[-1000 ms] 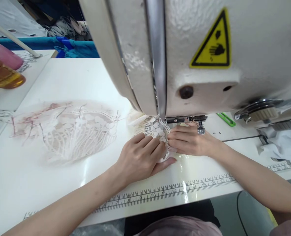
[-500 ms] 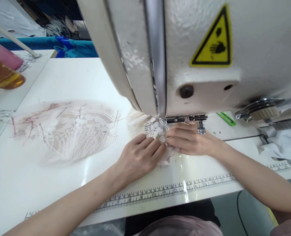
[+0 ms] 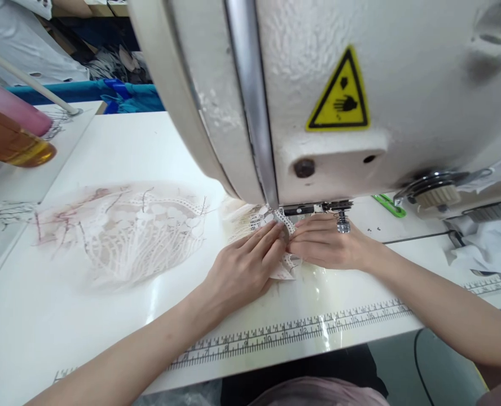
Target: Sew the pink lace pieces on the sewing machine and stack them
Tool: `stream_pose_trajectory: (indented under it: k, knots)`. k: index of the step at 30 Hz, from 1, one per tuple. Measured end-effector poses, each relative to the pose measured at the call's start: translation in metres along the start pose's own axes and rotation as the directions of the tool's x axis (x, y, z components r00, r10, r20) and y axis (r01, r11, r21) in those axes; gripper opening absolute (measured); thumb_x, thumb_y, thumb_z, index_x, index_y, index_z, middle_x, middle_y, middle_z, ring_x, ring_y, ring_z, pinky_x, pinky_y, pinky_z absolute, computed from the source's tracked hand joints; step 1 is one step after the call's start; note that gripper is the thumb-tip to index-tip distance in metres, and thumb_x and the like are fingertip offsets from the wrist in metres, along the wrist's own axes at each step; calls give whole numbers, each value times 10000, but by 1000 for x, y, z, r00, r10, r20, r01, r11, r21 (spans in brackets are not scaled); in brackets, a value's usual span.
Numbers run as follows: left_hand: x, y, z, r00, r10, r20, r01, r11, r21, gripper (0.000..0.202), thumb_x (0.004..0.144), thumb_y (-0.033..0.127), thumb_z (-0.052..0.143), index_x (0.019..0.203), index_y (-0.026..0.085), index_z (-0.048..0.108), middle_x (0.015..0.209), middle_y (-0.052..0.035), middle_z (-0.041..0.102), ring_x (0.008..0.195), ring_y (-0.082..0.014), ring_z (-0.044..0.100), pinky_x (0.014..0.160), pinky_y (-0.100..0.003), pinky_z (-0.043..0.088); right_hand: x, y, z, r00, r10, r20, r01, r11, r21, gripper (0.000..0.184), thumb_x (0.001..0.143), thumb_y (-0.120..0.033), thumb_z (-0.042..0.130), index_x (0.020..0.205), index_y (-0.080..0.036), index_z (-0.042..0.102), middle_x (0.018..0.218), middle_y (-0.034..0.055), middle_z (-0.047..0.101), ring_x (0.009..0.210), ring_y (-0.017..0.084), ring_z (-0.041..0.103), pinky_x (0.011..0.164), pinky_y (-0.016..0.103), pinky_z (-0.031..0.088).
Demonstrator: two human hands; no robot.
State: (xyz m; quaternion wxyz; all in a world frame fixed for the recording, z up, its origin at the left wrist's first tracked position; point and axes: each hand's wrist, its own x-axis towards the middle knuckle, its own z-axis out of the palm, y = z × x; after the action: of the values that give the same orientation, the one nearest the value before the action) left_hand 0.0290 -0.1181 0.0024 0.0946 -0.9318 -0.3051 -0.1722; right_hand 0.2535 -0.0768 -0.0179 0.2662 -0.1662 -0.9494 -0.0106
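Observation:
White lace fabric [image 3: 282,273] lies under the needle end of the sewing machine [image 3: 271,186], partly hidden by my hands and the machine head. From the left, my left hand [image 3: 244,262] is on the lace, its fingers close together and its thumb out of sight. My right hand [image 3: 329,242] grips the lace edge beside the presser foot, fingers pressed together. The fingertips of both hands nearly meet just in front of the foot. A second lace piece [image 3: 144,237], with sheer mesh and loose dark red threads, is spread on the table to the left.
A printed ruler strip [image 3: 267,338] runs along the front table edge. The machine head bears a yellow warning sticker [image 3: 339,93]. A green tool [image 3: 389,206] lies behind my right hand. Thread cones [image 3: 17,138] stand at the left, white cloth [image 3: 483,248] at the right.
My left hand's fingers have straightened from a curled pose and reach further over the lace. My right hand stays by the foot. The whole view has shifted slightly.

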Motion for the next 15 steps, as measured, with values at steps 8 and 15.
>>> stream_pose_trajectory:
  k: [8,15]
  knots:
    - [2,0,0,1000,-3,-11,3,1000,0,244,920,194,439,1038,52,599,1221,-189,638,1184,-285,580,892,-385,580,3,0,0,1000,7,-11,-7,999,-38,156,899,-108,498,935,-213,607,866,-57,693,822,72,622,743,235,531]
    - [3,2,-1,1000,-15,6,15,1000,-6,280,946,221,403,1068,51,589,1239,-195,625,1199,-283,569,891,-390,580,8,-3,-11,993,-25,-113,-5,966,-259,87,879,-185,548,864,-218,627,777,-81,693,612,65,563,496,254,420]
